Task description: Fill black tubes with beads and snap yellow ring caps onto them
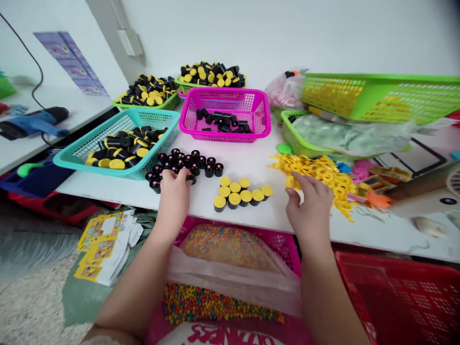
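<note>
My left hand (176,189) is over the near side of a cluster of black cylinders with pink-dotted tops (195,165), its fingers bent together; what they pinch is too small to make out. My right hand (309,203) is at the left edge of a pile of yellow plastic rings (323,173), thumb and fingers apart, holding nothing visible. Between my hands stand several black cylinders with yellow caps (234,199), upright on the white table (251,163).
Behind are a turquoise basket (86,168), a magenta basket (224,136) and green baskets (381,96). A blue heat gun (34,123) lies left. Below the table's front edge sits a bag of colourful beads (215,302); a red crate (398,287) is lower right.
</note>
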`<state>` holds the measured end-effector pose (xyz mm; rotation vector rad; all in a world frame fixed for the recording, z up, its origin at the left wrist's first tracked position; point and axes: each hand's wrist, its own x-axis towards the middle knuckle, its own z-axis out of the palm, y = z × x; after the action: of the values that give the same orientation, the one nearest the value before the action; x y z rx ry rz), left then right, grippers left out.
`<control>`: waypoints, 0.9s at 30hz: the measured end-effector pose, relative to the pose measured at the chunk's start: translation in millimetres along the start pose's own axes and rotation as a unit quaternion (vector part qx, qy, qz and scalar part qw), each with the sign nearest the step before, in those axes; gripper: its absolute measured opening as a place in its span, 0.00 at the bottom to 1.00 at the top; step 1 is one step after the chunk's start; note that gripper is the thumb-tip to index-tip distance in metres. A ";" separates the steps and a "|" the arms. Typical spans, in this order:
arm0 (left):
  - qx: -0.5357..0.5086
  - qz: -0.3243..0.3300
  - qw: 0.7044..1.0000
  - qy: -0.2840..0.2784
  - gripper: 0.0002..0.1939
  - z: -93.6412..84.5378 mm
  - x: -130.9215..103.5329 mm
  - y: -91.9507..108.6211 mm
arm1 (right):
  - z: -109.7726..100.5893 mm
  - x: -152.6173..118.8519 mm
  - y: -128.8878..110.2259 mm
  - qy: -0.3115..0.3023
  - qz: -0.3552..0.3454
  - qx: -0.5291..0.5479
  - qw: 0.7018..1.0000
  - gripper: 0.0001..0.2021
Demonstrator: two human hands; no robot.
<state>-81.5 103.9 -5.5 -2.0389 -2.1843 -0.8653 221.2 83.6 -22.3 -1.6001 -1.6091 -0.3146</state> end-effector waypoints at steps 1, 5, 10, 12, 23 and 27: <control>0.019 -0.007 1.000 -0.004 0.13 3.0 3.2 -3.8 | 0.4 -0.2 -3.1 -0.005 -0.010 0.011 1.000 0.18; 0.046 0.007 0.999 -0.016 0.10 8.3 8.6 -7.6 | -2.2 -1.3 -15.5 -0.021 -0.033 0.054 0.998 0.18; -0.026 0.027 0.998 -0.055 0.05 -15.4 -5.6 11.9 | -18.2 -15.3 -49.2 -0.075 0.006 0.232 0.970 0.20; -0.123 0.043 0.985 -0.110 0.05 -29.0 -20.8 22.7 | -25.9 -24.2 -66.9 -0.093 0.033 0.312 0.945 0.19; -0.277 0.335 0.895 -0.097 0.20 -54.5 -62.7 49.1 | -44.4 -29.2 -102.2 -0.079 -0.179 0.312 0.930 0.16; -0.269 0.345 0.894 -0.096 0.18 -52.9 -63.7 47.8 | -44.5 -31.9 -101.0 -0.074 -0.209 0.321 0.921 0.20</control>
<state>-46.3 23.4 32.3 -2.9563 -1.1294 -1.2709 140.2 14.3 20.7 -0.7923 -1.9087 0.1237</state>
